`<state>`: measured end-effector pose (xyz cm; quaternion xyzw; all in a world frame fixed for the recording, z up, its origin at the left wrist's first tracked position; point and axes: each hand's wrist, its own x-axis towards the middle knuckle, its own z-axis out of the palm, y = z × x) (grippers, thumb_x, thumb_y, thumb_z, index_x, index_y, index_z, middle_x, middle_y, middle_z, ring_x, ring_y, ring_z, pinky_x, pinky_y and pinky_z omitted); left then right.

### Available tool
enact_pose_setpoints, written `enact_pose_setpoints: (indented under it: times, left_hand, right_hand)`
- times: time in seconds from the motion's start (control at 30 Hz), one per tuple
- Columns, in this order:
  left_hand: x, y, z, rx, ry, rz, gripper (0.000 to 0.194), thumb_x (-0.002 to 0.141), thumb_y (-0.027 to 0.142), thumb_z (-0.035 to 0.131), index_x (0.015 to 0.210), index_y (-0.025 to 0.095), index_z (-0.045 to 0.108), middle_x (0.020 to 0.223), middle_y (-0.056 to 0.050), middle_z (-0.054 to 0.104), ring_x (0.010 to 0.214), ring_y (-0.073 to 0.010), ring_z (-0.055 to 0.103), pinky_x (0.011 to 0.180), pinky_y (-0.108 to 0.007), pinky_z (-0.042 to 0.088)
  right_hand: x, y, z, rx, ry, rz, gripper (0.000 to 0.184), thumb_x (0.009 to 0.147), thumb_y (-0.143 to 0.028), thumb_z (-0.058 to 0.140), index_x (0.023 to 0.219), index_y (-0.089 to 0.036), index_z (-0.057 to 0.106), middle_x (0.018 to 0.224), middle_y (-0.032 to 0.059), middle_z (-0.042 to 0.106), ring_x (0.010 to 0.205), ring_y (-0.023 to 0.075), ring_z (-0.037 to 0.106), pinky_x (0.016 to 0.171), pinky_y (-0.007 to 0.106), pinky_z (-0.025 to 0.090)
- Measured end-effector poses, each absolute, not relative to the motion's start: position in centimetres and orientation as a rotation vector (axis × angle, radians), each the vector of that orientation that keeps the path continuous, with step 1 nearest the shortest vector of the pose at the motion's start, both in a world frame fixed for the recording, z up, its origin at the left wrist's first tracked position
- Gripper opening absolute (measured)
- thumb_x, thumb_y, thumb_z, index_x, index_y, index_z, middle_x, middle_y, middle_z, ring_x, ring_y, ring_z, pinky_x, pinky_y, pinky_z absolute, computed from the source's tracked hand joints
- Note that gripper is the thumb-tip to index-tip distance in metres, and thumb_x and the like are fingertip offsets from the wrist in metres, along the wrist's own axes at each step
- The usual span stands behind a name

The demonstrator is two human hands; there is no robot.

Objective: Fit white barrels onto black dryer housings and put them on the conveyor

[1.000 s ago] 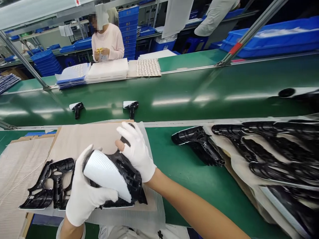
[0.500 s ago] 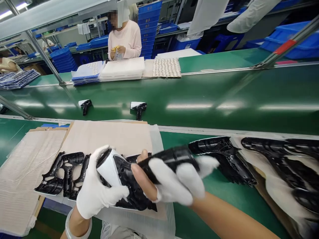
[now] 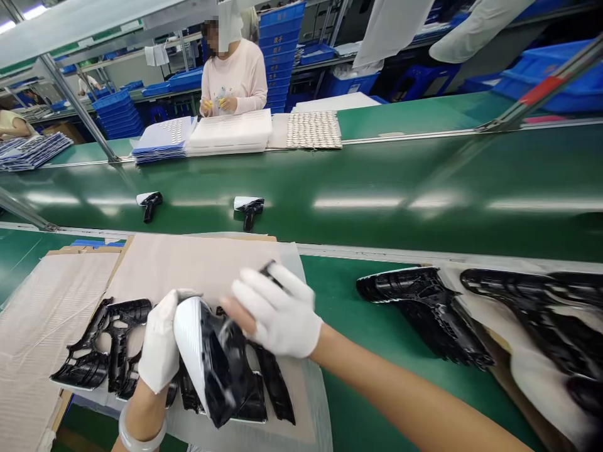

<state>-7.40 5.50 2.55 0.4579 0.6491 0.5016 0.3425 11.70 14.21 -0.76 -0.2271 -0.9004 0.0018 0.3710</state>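
Both my hands wear white gloves. My left hand [image 3: 160, 342] is closed round a white and black plastic housing [image 3: 207, 358], held tilted above a foam sheet [image 3: 207, 270]. My right hand [image 3: 276, 311] grips a black plastic piece [image 3: 269, 270] that pokes out behind its fingers and presses against the housing's black side. Black frame parts [image 3: 101, 348] lie flat on the sheet to the left, and more sit under the housing.
A pile of black plastic shells [image 3: 424, 307] lies at right on the green bench. Two white and black assemblies [image 3: 248, 207] [image 3: 149, 202] ride the green conveyor belt [image 3: 377, 182]. Across it a person in pink [image 3: 233, 78] works behind white trays [image 3: 230, 132].
My right hand swung right and took a black piece, then brought it back left onto the housing. My left hand turned the housing more upright.
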Motion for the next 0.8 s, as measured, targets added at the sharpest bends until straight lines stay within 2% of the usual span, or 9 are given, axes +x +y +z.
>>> enact_pose_setpoints:
  times: [0.07, 0.17, 0.23, 0.33, 0.4, 0.47, 0.57, 0.67, 0.8]
  left_hand:
    - [-7.6, 6.0, 2.0, 1.137, 1.69, 1.269, 0.046, 0.096, 0.053, 0.044, 0.093, 0.017, 0.072, 0.066, -0.003, 0.066, 0.058, -0.017, 0.058, 0.06, -0.03, 0.052]
    - [-8.0, 6.1, 1.4, 1.144, 1.69, 1.188, 0.049, 0.094, 0.056, 0.047, 0.105, 0.017, 0.072, 0.061, -0.002, 0.064, 0.048, -0.0143, 0.051, 0.047, -0.027, 0.045]
    - [-8.6, 5.6, 0.9, 1.215, 1.737, 1.053, 0.044, 0.091, 0.055, 0.053, 0.103, 0.019, 0.075, 0.066, -0.004, 0.069, 0.053, -0.0159, 0.058, 0.05, -0.027, 0.051]
    - [-9.6, 3.7, -0.3, 1.544, 1.783, 0.743, 0.028, 0.086, 0.049, 0.064, 0.091, 0.027, 0.079, 0.081, -0.004, 0.077, 0.072, -0.0208, 0.071, 0.061, -0.028, 0.06]
    - [-9.9, 1.8, -1.3, 1.909, 1.702, 0.557, 0.018, 0.084, 0.046, 0.068, 0.091, 0.033, 0.079, 0.085, -0.002, 0.078, 0.077, -0.0205, 0.074, 0.063, -0.025, 0.061]
    - [-9.8, -0.1, -2.2, 2.227, 1.586, 0.363, 0.017, 0.084, 0.04, 0.07, 0.098, 0.033, 0.077, 0.083, -0.001, 0.077, 0.072, -0.0189, 0.074, 0.063, -0.024, 0.061]
    - [-8.7, -2.3, -3.3, 2.577, 1.402, 0.05, 0.025, 0.079, 0.025, 0.071, 0.105, 0.027, 0.072, 0.07, 0.0, 0.072, 0.058, -0.0203, 0.07, 0.052, -0.027, 0.058]
    - [-7.2, -3.2, -3.9, 2.748, 1.335, -0.225, 0.035, 0.068, 0.007, 0.065, 0.1, 0.02, 0.071, 0.058, 0.001, 0.065, 0.048, -0.0226, 0.064, 0.041, -0.03, 0.051]
    - [-7.1, -3.4, -3.0, 2.779, 1.387, -0.156, 0.044, 0.061, -0.002, 0.055, 0.096, 0.018, 0.072, 0.055, -0.001, 0.064, 0.046, -0.0223, 0.063, 0.041, -0.029, 0.05]
  right_hand:
    - [12.3, 16.9, -0.5, -0.577, -2.348, 0.002, 0.042, 0.088, -0.016, 0.057, 0.128, -0.029, 0.054, 0.086, 0.001, 0.066, 0.08, 0.0199, 0.062, 0.084, 0.042, 0.053]
    - [13.9, 22.6, -1.5, -1.202, -2.174, 0.347, 0.051, 0.079, -0.023, 0.072, 0.127, -0.017, 0.056, 0.101, 0.009, 0.071, 0.092, 0.0252, 0.067, 0.084, 0.039, 0.054]
    - [15.5, 26.9, -2.6, -1.648, -1.858, 0.581, 0.05, 0.08, -0.031, 0.075, 0.124, -0.013, 0.057, 0.108, 0.0135, 0.071, 0.095, 0.0252, 0.068, 0.082, 0.035, 0.054]
    - [18.5, 32.6, -4.4, -1.916, -1.643, 0.71, 0.033, 0.092, -0.034, 0.063, 0.111, -0.007, 0.061, 0.091, 0.0113, 0.073, 0.072, 0.0166, 0.068, 0.071, 0.029, 0.054]
    - [20.6, 35.4, -5.5, -2.008, -1.598, 0.694, 0.033, 0.098, -0.038, 0.055, 0.104, -0.007, 0.064, 0.092, 0.0075, 0.07, 0.074, 0.0135, 0.067, 0.074, 0.028, 0.054]
    - [22.5, 37.2, -6.7, -2.071, -1.569, 0.663, 0.039, 0.102, -0.041, 0.046, 0.108, -0.007, 0.065, 0.107, 0.0062, 0.065, 0.087, 0.0118, 0.066, 0.085, 0.03, 0.054]
    - [24.2, 38.8, -8.4, -2.106, -1.553, 0.612, 0.045, 0.104, -0.043, 0.041, 0.118, -0.006, 0.062, 0.122, 0.0081, 0.059, 0.096, 0.0117, 0.064, 0.093, 0.032, 0.053]
    - [24.2, 39.3, -8.8, -2.078, -1.556, 0.491, 0.038, 0.103, -0.039, 0.046, 0.114, -0.008, 0.063, 0.12, 0.0083, 0.06, 0.096, 0.0133, 0.065, 0.089, 0.033, 0.055]
    - [21.7, 36.2, -7.1, -1.922, -1.685, 0.291, 0.06, 0.101, -0.042, 0.03, 0.11, 0.005, 0.064, 0.123, 0.0146, 0.058, 0.113, 0.0239, 0.06, 0.093, 0.035, 0.046]
